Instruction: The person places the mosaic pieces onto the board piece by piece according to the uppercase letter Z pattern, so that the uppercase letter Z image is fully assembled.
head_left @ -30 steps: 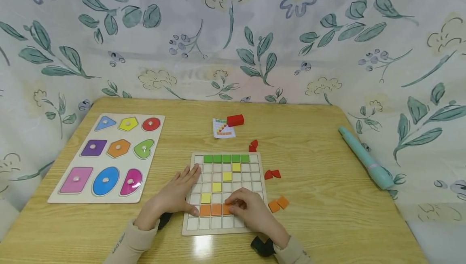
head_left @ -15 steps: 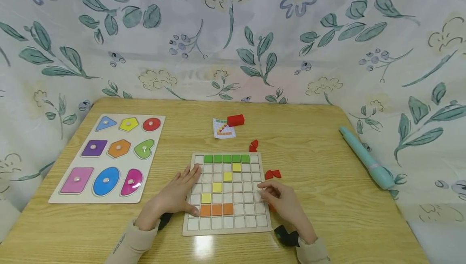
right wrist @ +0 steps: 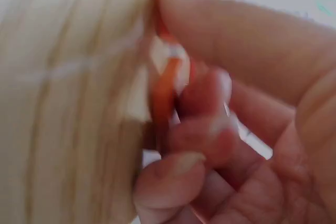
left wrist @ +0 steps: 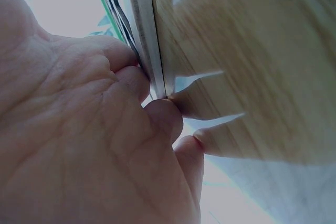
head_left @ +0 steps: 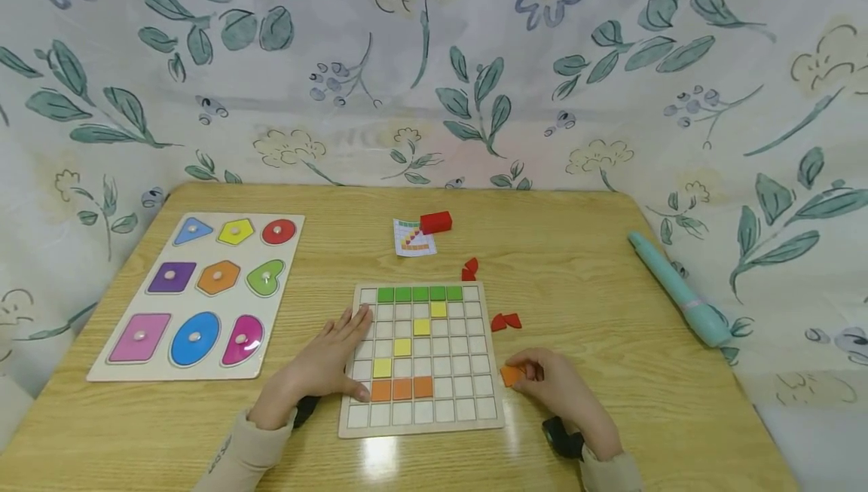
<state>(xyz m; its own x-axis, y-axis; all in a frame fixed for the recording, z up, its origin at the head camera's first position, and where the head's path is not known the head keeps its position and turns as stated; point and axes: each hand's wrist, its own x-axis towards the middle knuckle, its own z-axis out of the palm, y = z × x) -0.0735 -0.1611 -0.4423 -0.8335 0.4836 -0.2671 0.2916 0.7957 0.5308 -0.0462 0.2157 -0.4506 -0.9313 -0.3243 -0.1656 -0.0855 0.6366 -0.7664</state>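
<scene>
Right now, the left hand (head_left: pixel 332 362) lies spread along the near-left side of the wooden grid board (head_left: pixel 444 411), fingers and thumb resting on its edge. Just right of that thumb sit three orange squares (head_left: pixel 402 389) in a row; yellow squares (head_left: pixel 422 327) climb diagonally ahead of them toward a green row (head_left: pixel 420 294). Beyond the board's right side, the right hand (head_left: pixel 556 385) bends its thumb and fingers around a loose orange tile (head_left: pixel 510 377) on the table (head_left: pixel 610 266); I can't tell whether they pinch it. Red pieces (head_left: pixel 498 322) lie just ahead of that hand. A shape puzzle (head_left: pixel 183 304) rests left of the left hand.
</scene>
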